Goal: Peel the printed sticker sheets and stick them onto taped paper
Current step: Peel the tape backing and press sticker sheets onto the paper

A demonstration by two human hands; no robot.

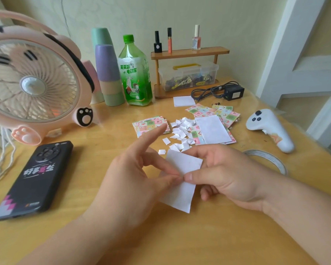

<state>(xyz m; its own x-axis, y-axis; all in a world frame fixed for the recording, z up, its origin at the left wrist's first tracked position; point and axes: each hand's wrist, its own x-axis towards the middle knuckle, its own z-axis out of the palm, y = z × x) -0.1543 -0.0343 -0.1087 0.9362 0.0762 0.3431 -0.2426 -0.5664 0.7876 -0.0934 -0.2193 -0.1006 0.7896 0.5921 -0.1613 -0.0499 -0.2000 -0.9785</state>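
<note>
**Desk:** What are the hands doing on your feed?

**Me:** Both are up over the worktop (208, 236), meeting on one white sheet (182, 197). My left hand (134, 178) nips its near edge between thumb and a bent finger, with the index finger sticking straight out, away from me. My right hand (224, 176) has its thumb on top of the sheet and curled fingers underneath. The two thumb tips almost touch. I see only a blank white face, so I can't tell what is on the other side.

**Desk:** And the stickers? Give me counts.

**Me:** The printed sticker sheets (151, 125) are in two lots beyond the hands. There's a squared stack on the left and a fanned pile (225, 113) on the right, with one white-faced sheet (212, 129) lying on the pile. Between them is a heap of white scraps (180, 131), too many to count. There's one small white pad (183, 101) further back and one tape roll (268, 159) flat beside my right wrist.

**Desk:** Anything else?

**Me:** Three cosmetic bottles (196, 38) stand on a wooden rack (189, 51), with one clear box (187, 73) under it. I count five cups (108, 62) by colour, three of them nested. I also see one pink fan (33, 79), one black charger (233, 92) and one white controller (268, 127).

**Desk:** Any writing?

**Me:** The green bottle (135, 73) reads "天天" and "电动车". The phone (34, 178) case reads "好事发生", upside down to me.
</note>
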